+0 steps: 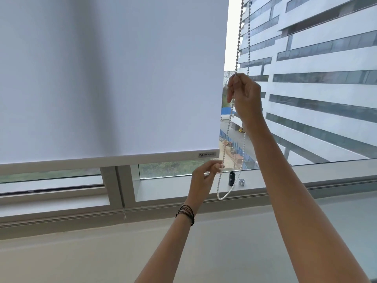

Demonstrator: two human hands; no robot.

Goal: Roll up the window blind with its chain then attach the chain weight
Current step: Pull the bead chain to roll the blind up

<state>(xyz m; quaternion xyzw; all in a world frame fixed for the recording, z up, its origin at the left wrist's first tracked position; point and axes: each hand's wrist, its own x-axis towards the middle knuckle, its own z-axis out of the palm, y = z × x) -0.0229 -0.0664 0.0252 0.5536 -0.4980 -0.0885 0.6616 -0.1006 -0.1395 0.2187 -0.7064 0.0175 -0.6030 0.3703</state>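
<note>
Daylit window with an office block beyond the glass, and two bare hands working the blind's bead chain.

Up high, the right hand [245, 94] is closed in a pinch on one strand of the bead chain [239, 41], thumb and fingers pressed together around it just beside the blind's right edge; the other strand runs down behind that hand. Lower, the left hand [206, 176] pinches the same loop lightly with thumb and forefinger, its other fingers loosely curled, a black thread bracelet [186, 213] on the wrist. The loop's bottom hangs in front of the window sill [173, 188]. On the sill, just right of the hanging loop, stand a black chain weight [231, 178] and a small clear clip [242, 182]. The white roller blind [112, 78] covers most of the pane, its bottom bar [102, 160] close above the sill.
</note>
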